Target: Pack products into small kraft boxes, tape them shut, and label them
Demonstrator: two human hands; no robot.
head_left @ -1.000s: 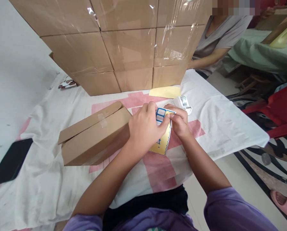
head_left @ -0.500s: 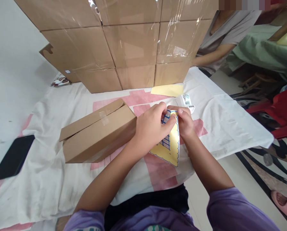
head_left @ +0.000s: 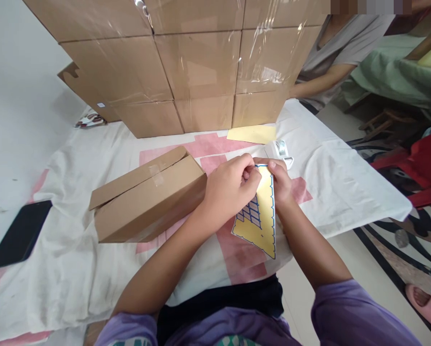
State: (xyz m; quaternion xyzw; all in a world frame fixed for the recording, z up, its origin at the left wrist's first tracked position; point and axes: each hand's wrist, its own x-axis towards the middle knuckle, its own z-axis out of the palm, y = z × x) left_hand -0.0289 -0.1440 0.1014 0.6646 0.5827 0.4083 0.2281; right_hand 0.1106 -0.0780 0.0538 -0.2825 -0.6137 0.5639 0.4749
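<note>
A yellow sticker sheet (head_left: 260, 223) with blue-bordered labels hangs tilted over the white and pink cloth (head_left: 331, 182). My right hand (head_left: 279, 181) pinches its top edge. My left hand (head_left: 230, 190) is closed, its fingertips pinched at the sheet's top, on a label or the sheet. Just left of my left hand lies a flat brown cardboard box (head_left: 146, 202) with clear tape on its lid.
A wall of stacked cardboard boxes (head_left: 186, 62) wrapped in clear film stands at the back. A yellow backing sheet (head_left: 251, 134) and a small white tape dispenser (head_left: 281, 150) lie beyond my hands. A black phone (head_left: 19, 234) rests at left. Another person (head_left: 331, 53) sits at back right.
The sticker sheet has swung down and toward me, now hanging lower and showing more of its yellow face. Both hands stay pinched at its top.
</note>
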